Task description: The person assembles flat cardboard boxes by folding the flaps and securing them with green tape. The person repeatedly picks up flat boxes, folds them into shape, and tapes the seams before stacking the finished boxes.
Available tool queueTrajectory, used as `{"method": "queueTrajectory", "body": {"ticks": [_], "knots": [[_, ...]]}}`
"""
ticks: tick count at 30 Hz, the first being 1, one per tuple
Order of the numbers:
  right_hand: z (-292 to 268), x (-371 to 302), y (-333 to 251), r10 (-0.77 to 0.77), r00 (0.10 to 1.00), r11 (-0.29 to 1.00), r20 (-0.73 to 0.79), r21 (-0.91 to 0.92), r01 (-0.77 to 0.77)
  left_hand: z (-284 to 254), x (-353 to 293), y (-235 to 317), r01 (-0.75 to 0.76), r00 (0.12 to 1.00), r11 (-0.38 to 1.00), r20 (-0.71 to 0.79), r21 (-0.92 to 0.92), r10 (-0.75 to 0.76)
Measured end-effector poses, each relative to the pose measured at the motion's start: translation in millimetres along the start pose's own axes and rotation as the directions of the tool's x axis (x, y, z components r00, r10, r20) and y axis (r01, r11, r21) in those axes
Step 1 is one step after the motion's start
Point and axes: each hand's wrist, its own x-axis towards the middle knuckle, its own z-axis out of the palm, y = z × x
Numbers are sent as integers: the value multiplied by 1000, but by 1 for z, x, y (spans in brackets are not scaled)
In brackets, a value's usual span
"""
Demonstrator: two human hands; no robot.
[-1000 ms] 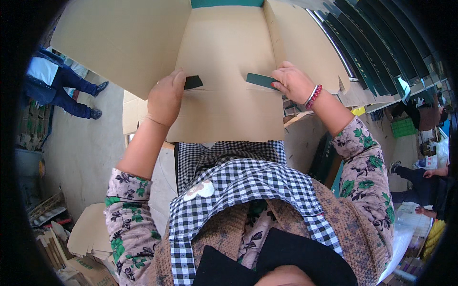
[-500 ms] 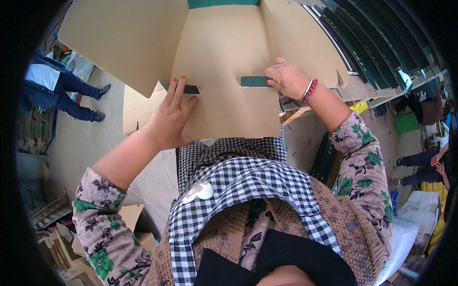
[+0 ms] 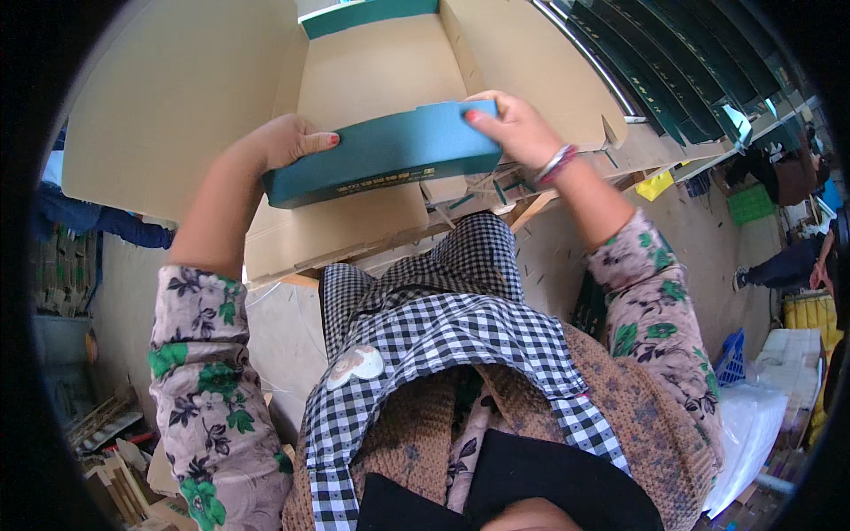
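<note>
Cluttered workshop floor spreads below me, with stacked cardboard scraps (image 3: pixel 115 460) at lower left. Up front, I see an unfolded cardboard box (image 3: pixel 354 115) with a teal flap (image 3: pixel 382 164) folded across it. My left hand (image 3: pixel 282 142) curls closed over the flap's left end; my right hand (image 3: pixel 518 128) pinches its right end, fingers clamped on the top edge.

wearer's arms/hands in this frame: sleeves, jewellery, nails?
Both forearms are bare, with the sleeves pushed up toward the elbows. The sleeves are pale mauve fabric printed with dark and green flowers. The right hand has red-painted nails and a stack of bracelets, pink and silvery, at the wrist. The left hand also shows a red nail; no jewellery is visible there.
</note>
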Motion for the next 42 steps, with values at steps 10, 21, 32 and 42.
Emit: {"method": "queueTrajectory", "body": {"ticks": [10, 21, 32, 42], "knots": [[38, -19, -27, -430, 872, 444, 234, -786, 430, 74, -57, -10, -229, 755, 780, -400, 582, 520], [51, 1, -36, 72, 784, 706, 616, -587, 397, 50, -46, -1, -92, 983, 911, 185, 403, 18], [-29, -21, -66, -421, 882, 560, -212, -826, 69, -15, -36, -115, 241, 776, 951, -549, -195, -310], [-59, -154, 68, 476, 795, 726, -375, 678, -115, 0, 13, -95, -4, 984, 993, -178, 118, 25]]}}
